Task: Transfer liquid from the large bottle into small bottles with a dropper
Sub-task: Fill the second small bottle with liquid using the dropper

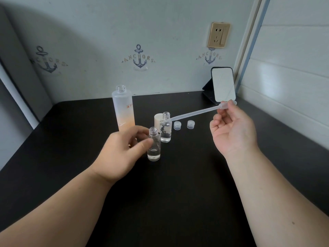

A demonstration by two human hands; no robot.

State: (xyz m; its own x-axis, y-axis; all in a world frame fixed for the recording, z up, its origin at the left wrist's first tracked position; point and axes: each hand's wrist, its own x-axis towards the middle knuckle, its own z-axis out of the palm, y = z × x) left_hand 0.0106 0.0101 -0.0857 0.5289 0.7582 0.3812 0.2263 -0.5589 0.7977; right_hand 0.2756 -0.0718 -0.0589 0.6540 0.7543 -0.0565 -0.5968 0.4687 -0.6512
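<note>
Translucent plastic forms the dropper (199, 112), whose bulb is pinched between the thumb and fingers of the right hand (231, 127); this grip is closed on the bulb, palm facing the camera. From the bulb the stem slants toward 8 o'clock, and its tip sits at the open mouth of the far small bottle (166, 128). That bottle stands upright on the black bench (187, 175) and holds clear liquid with bubbles. At 7 o'clock from it stands the near small bottle (154, 145), also uncapped, with a shallow layer of clear liquid. The left hand (121, 154) grips this near bottle, thumb and fingers curled around its side. The large bottle (123, 109), frosted with an orange lower part, stands open at 11 o'clock from the left hand. A cream cap (158, 119) stands just behind the far small bottle. Two small clear caps (184, 125) lie at 3 o'clock from it, near each other. A mirror (223, 84) leans at the bench's rear corner.
</note>
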